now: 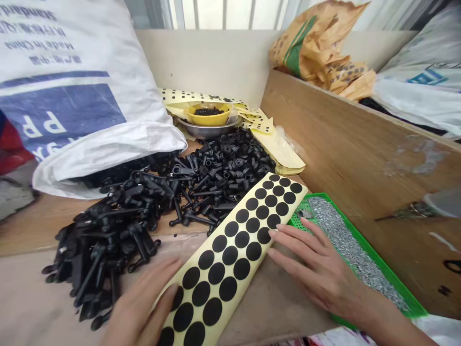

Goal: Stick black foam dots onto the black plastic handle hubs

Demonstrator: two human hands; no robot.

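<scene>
A long yellowish sheet of round black stickers (229, 255) lies slantwise in front of me, its dots in rows of three. My left hand (142, 302), slightly blurred, is at the near left edge; its thumb rests over the sheet and the fingers run along the edge, with the sheet between them. On the right side, my right hand (317, 264) has its fingers stretched out, the tips touching the sheet's edge. Beyond the sheet lies a heap of black plastic parts (144, 202), rods and ball-ended arms among them. My right hand partly covers the near side of a green tray (363, 230).
Small silvery metal pieces (345, 245) fill much of the tray. A white woven sack (82, 91) leans at left. Behind the heap, a yellow bowl (209, 117) sits in a metal bowl (207, 130) beside more sticker sheets (284, 151). A wooden partition (345, 139) borders the right.
</scene>
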